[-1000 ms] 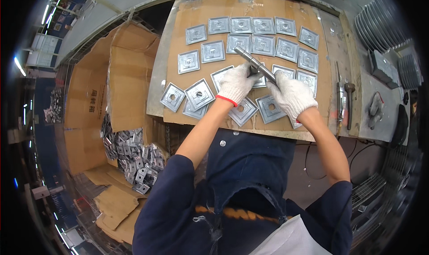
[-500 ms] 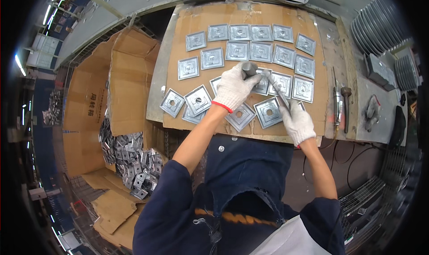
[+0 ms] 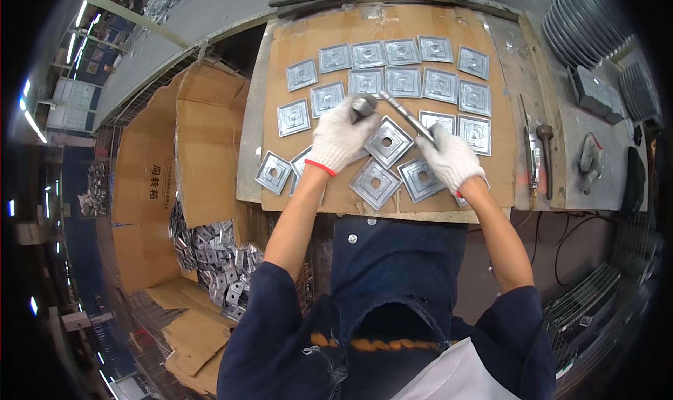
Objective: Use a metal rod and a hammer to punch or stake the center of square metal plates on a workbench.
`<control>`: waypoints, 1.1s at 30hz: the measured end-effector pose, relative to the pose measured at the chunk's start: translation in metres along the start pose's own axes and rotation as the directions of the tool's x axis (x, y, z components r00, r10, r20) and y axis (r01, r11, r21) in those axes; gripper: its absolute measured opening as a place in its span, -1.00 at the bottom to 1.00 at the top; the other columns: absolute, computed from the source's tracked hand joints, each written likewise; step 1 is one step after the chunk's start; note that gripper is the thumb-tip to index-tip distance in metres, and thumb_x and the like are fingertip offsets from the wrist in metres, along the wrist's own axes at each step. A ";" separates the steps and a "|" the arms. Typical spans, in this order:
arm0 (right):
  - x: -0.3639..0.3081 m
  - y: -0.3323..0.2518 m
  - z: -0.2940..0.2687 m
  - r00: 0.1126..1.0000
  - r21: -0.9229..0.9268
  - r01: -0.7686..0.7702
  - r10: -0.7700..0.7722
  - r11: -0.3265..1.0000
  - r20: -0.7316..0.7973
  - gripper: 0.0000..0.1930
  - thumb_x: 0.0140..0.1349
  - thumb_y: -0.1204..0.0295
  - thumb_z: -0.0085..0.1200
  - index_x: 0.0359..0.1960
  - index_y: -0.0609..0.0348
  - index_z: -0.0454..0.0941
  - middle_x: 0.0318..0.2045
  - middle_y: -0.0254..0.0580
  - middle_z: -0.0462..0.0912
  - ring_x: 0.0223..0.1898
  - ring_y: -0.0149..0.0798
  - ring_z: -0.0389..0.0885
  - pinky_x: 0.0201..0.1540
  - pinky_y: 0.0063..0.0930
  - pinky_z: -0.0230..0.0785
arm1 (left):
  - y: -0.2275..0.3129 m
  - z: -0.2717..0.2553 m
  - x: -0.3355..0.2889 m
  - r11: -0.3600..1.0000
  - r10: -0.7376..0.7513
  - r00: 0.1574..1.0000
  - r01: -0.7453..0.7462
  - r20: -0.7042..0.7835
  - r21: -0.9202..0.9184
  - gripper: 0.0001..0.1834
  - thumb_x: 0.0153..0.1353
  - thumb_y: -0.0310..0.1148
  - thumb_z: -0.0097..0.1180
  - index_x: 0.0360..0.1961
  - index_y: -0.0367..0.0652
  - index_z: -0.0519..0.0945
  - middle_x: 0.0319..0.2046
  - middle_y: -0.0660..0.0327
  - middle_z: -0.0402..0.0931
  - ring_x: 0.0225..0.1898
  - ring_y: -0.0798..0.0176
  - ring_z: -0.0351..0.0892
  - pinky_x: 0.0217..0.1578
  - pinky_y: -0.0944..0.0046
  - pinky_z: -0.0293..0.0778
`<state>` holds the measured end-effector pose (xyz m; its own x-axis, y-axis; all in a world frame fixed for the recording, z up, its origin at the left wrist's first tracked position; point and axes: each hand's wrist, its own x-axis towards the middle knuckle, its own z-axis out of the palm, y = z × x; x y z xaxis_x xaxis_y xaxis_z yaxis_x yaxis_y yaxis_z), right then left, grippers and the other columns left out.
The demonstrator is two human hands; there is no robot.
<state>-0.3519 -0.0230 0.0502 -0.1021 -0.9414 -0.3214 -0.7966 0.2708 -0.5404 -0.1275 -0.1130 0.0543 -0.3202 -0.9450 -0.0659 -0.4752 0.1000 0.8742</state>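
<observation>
My left hand [image 3: 340,135], in a white knit glove with a red cuff, is closed around a short grey cylinder [image 3: 364,107]. Most of that piece is hidden by the fingers. My right hand [image 3: 451,160], gloved alike, grips a slim metal rod [image 3: 406,115] slanting up and left over the plates. Between the hands lies a square metal plate with a round centre hole [image 3: 388,142]. Two more holed plates lie close to me, one a silver plate [image 3: 376,182], one a darker plate [image 3: 420,178] by my right fingers. Several stepped square plates [image 3: 403,82] form rows beyond.
Cardboard [image 3: 280,154] covers the tabletop under the plates. A large carton [image 3: 210,119] at left stands beside a heap of small metal parts [image 3: 224,263]. On the right lie a mallet [image 3: 545,154], a slender tool [image 3: 531,154], a grey glove [image 3: 590,163] and stacked round discs [image 3: 585,28].
My hands have moved apart, the left one leftward. The rod now slants clear of the left hand's fingers. A holed plate shows between the hands. The whole view has shifted slightly.
</observation>
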 end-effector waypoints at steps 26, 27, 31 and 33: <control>-0.087 0.110 -0.018 0.965 0.384 -0.138 0.211 0.913 -0.156 -0.50 0.49 0.01 0.09 -0.09 0.33 0.62 -0.32 0.18 0.70 -0.20 0.14 0.70 -0.08 -0.10 0.47 | 0.048 0.110 0.022 0.978 0.007 0.980 -0.049 0.199 0.204 -0.57 0.23 -0.07 0.43 0.03 -0.07 0.71 -0.17 0.09 0.77 -0.13 0.01 0.79 -0.05 0.13 0.66; -0.086 0.108 -0.017 0.967 0.386 -0.136 0.207 0.912 -0.150 -0.51 0.49 0.02 0.09 -0.09 0.33 0.62 -0.31 0.18 0.71 -0.20 0.13 0.71 -0.08 -0.11 0.48 | 0.046 0.109 0.025 0.959 0.042 0.976 -0.099 0.212 0.265 -0.57 0.23 -0.08 0.43 0.04 -0.06 0.71 -0.16 0.08 0.77 -0.12 -0.03 0.79 -0.05 0.11 0.66; -0.087 0.095 -0.024 0.968 0.426 -0.154 0.222 0.892 -0.115 -0.52 0.48 0.03 0.11 -0.09 0.33 0.63 -0.32 0.14 0.73 -0.20 0.08 0.72 -0.07 -0.14 0.49 | 0.060 0.107 0.023 0.973 -0.030 0.959 -0.036 0.281 0.228 -0.54 0.23 -0.08 0.43 0.06 -0.08 0.70 -0.14 0.04 0.77 -0.09 -0.07 0.77 -0.03 0.09 0.65; -0.088 0.090 -0.029 0.971 0.426 -0.126 0.200 0.896 -0.133 -0.53 0.48 0.04 0.12 -0.08 0.33 0.62 -0.34 0.11 0.73 -0.22 0.03 0.73 -0.09 -0.15 0.50 | 0.048 0.114 0.025 0.974 0.023 0.965 -0.080 0.261 0.211 -0.57 0.25 -0.10 0.42 0.04 -0.10 0.69 -0.21 0.03 0.75 -0.18 -0.06 0.77 -0.10 0.08 0.65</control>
<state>-0.4320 0.0779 0.0522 -0.3375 -0.8865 -0.3164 -0.4474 0.4468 -0.7747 -0.2513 -0.0960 0.0401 -0.5336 -0.8286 -0.1693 -0.6102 0.2386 0.7555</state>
